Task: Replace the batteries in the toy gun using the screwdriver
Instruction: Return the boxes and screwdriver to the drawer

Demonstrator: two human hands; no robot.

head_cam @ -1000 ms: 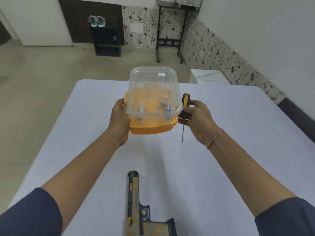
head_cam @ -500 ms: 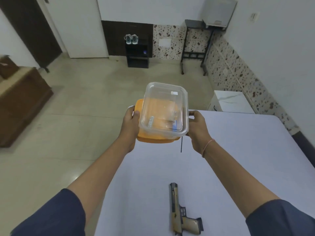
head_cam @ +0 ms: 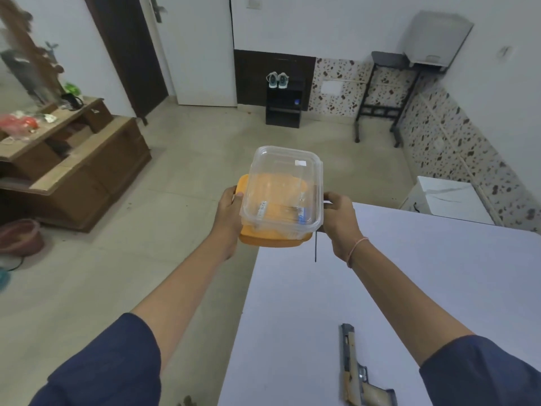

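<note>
Curled round the container's left edge, the left hand [head_cam: 228, 212] clamped one side, thumb on the clear wall. The container [head_cam: 281, 177], a clear tub seated on an orange lid, hung in the air over the table's far left corner and the floor beyond. Loose batteries [head_cam: 301, 213] lay inside it. Just right, the screwdriver [head_cam: 316, 247] showed only its thin shaft, pointing down. The right hand [head_cam: 339, 218] was closed on the container's other edge, apparently pinning the tool there. Well apart, the toy gun [head_cam: 354, 373] lay flat on the white table [head_cam: 424, 273]. Moving the box seemed the step. Doing it well meant holding it level so nothing slid, landing it clear of the gun, and minding the tip.
</note>
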